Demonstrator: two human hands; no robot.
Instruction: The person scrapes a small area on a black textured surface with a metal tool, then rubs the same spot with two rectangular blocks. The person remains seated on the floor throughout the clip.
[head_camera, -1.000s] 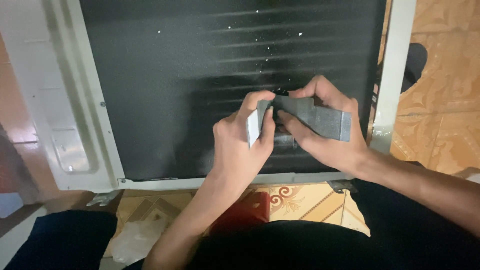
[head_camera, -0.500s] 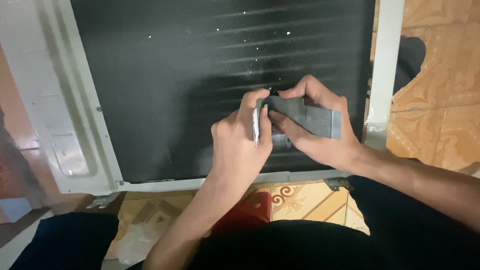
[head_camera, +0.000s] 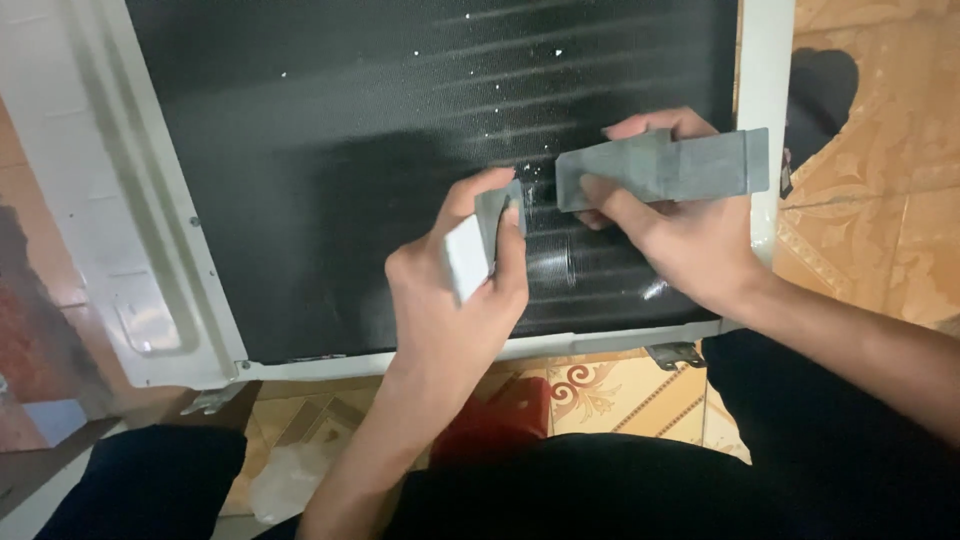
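Note:
My left hand (head_camera: 450, 300) pinches a small white and grey block (head_camera: 482, 240) between thumb and fingers, low over the black finned panel (head_camera: 350, 170). My right hand (head_camera: 670, 235) holds a longer flat grey piece (head_camera: 665, 170) by its lower edge, just right of the block. A small gap separates the two pieces. Both hover over the lower right part of the panel, which sits in a white metal frame (head_camera: 150, 230). Pale specks dot the fins near the pieces.
The white frame lies on a patterned orange tiled floor (head_camera: 880, 210). A red object (head_camera: 495, 425) and a crumpled clear plastic bag (head_camera: 285, 480) lie under the frame's near edge. My dark trouser legs (head_camera: 600, 490) fill the bottom. A metal bracket (head_camera: 675, 353) sticks out at the lower right.
The two grey pieces were pressed together; now they have come apart. My right hand has drawn the long piece right and up, and my left hand keeps the small block.

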